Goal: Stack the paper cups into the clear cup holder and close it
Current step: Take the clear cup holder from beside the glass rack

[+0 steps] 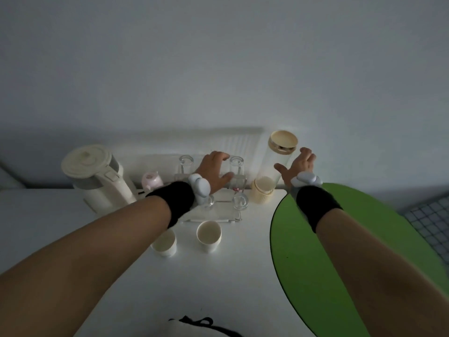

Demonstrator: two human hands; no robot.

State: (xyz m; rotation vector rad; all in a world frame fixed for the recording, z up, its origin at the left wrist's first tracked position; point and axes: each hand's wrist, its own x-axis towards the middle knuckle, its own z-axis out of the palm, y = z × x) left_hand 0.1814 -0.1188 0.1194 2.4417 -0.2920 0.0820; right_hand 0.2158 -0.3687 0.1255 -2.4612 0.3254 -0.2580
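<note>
Bare along both forearms. Wearing a wide black cloth left wristband [173, 203] and matching right wristband [315, 205], each topped with a pale, rounded, lobed pod: left pod [200, 187], right pod [306, 179].

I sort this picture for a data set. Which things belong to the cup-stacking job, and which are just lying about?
For the job:
paper cup
second paper cup, partly under the left arm
clear holder
lid

Just lying about:
kettle
pink teapot
glasses
green mat
</note>
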